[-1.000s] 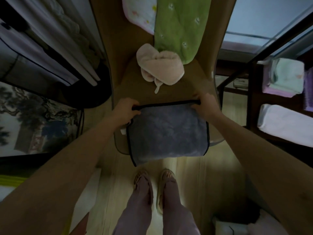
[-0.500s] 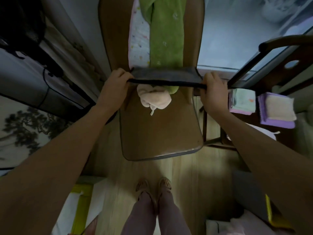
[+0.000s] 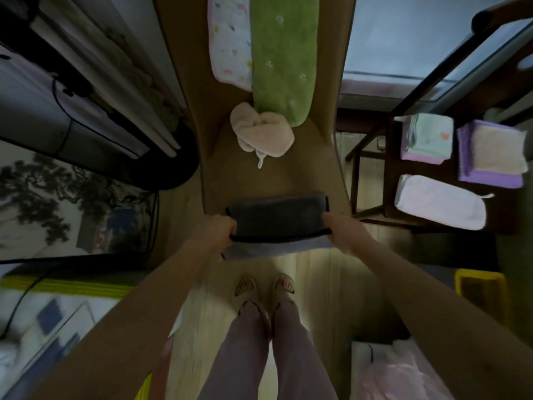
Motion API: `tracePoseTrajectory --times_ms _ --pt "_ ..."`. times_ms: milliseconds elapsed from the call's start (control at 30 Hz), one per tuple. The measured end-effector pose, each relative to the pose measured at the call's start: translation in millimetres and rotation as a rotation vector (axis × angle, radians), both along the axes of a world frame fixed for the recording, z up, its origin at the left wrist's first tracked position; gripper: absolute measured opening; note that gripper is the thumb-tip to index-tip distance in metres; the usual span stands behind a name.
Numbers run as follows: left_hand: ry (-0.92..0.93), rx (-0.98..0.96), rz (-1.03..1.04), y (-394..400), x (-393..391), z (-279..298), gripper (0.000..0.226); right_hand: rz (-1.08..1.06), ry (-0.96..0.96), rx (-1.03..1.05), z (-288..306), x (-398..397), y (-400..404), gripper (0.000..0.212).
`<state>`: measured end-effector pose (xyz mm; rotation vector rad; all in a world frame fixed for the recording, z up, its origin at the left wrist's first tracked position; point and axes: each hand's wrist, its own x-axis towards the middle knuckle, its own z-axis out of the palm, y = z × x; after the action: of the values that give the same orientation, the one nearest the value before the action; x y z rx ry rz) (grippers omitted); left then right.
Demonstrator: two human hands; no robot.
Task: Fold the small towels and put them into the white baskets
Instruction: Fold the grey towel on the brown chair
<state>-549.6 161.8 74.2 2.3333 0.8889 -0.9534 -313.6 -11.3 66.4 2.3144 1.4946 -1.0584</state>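
Nearest the camera, the person's legs and sandalled feet (image 3: 264, 287) stand on a pale wooden floor (image 3: 326, 284). Both forearms reach forward to the near edge of a brown table (image 3: 288, 180). The left hand (image 3: 215, 230) grips the near left corner of a grey towel (image 3: 278, 216) with black edging, fingers curled round the hem. The right hand (image 3: 343, 230) grips the near right corner in the same way. The hands are apart, one at each end of the near hem. The towel lies across the near end of the table, folded over, with a paler layer showing beneath the dark upper one.

Farther along the table lies a crumpled pink towel (image 3: 262, 132) with a small loop at its near side. Beyond it, a long green towel (image 3: 281, 62) with pale flower marks touches the pink one. To its left, a white printed cloth (image 3: 229, 41) lies partly under it.

On dark shelving (image 3: 389, 174) at the right rest a folded white towel (image 3: 439, 202), a mint towel (image 3: 427, 138) on a lilac one, and a peach towel (image 3: 497, 151) on a purple one. A yellow bin (image 3: 480, 293) sits near right.
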Motion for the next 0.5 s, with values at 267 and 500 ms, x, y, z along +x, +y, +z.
tracePoseTrajectory --times_ms 267,500 --pt "-0.168 -0.146 0.371 17 -3 -47 0.018 -0.333 0.125 0.132 -46 12 5 0.015" --pt "-0.201 -0.133 0.501 21 1 -94 0.015 -0.310 0.110 0.152 -82 7 28 0.014"
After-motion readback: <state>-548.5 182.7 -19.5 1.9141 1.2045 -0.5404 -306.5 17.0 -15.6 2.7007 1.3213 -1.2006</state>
